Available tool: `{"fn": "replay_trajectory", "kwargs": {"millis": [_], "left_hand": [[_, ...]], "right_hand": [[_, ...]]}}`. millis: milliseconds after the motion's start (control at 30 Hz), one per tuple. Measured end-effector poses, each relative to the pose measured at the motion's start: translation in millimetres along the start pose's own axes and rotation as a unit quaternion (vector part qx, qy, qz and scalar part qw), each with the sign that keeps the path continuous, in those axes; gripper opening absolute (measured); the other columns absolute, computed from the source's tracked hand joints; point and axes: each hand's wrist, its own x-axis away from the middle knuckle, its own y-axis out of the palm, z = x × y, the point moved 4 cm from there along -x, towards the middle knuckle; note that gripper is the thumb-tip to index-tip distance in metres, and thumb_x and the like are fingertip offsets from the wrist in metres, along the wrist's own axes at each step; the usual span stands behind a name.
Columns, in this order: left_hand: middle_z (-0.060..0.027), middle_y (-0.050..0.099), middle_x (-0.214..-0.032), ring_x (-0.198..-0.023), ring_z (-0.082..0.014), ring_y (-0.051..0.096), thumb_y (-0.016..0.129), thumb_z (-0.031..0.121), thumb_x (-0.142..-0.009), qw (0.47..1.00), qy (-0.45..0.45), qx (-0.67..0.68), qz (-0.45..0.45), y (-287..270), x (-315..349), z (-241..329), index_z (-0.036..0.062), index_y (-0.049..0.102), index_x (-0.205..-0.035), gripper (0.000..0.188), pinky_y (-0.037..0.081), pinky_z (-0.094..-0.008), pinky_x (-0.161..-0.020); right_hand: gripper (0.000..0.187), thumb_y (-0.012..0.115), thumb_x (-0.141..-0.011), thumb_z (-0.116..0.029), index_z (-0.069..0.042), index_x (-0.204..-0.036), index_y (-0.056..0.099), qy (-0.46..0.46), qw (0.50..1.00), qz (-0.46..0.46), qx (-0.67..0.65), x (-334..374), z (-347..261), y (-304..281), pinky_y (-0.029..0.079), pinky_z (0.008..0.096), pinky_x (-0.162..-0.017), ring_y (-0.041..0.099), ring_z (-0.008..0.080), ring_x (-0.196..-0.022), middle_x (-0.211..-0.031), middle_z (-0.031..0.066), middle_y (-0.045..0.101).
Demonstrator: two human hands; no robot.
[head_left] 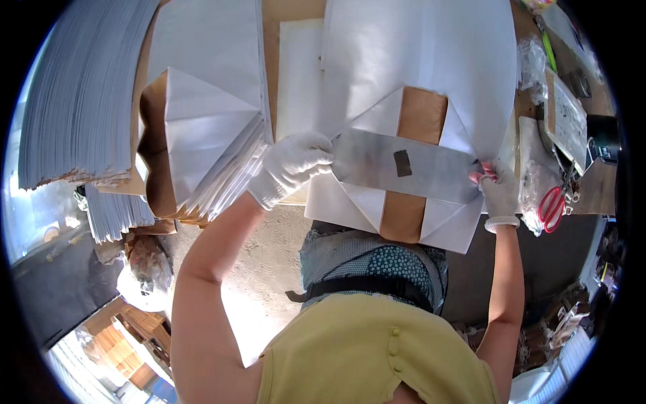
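A flat grey metal plate with a dark patch near its middle lies across a white paper bag. The bag's end is folded open, so brown inner paper shows above and below the plate. My left hand, in a white knit glove, pinches the plate's left end between thumb and fingers. At the other end my right hand, gloved too with reddish fingertips, grips the plate's right edge. Beside my left hand stands a bundle of folded white bags with brown insides.
Tall stacks of white paper sheets fill the far left. Large white sheets lie ahead on the table. Red-handled scissors hang at the right edge near clear plastic wrap and a black container.
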Motion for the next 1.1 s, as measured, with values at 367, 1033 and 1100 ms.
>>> {"fn": "replay_trajectory", "kwargs": {"millis": [367,1033,1100], "left_hand": [[-0.0133,0.070,-0.105,-0.089,-0.0189,0.074,0.079,-0.008,-0.087,0.994,0.040,0.098,-0.015,-2,6,-16,-0.0033,0.071,-0.102,0.017,0.064,-0.0278,-0.080],[-0.0054,0.062,-0.082,-0.086,-0.0290,0.064,0.077,0.011,-0.066,0.941,0.189,-0.280,0.018,75,-30,71,0.0110,0.064,-0.078,0.018,0.048,-0.0409,-0.077],[-0.0051,0.062,-0.079,-0.085,-0.0291,0.063,0.079,0.009,-0.064,0.964,0.165,-0.207,0.038,74,-26,61,0.0106,0.065,-0.076,0.018,0.047,-0.0414,-0.077]], "right_hand": [[0.035,0.086,-0.078,-0.020,-0.002,-0.103,0.072,-0.179,0.942,0.062,0.278,13,-35,7,0.052,0.0441,-0.088,0.067,0.0304,-0.099,-0.100,0.0123,0.073],[0.043,0.085,-0.079,-0.015,-0.009,-0.117,0.064,-0.236,0.906,-0.190,0.294,14,-59,-2,0.053,0.0424,-0.101,0.065,0.0340,-0.115,-0.108,0.0097,0.068],[0.044,0.087,-0.077,-0.017,-0.009,-0.113,0.065,-0.310,0.888,-0.144,0.308,39,-58,0,0.053,0.0431,-0.098,0.064,0.0334,-0.116,-0.109,0.0082,0.068]]}}
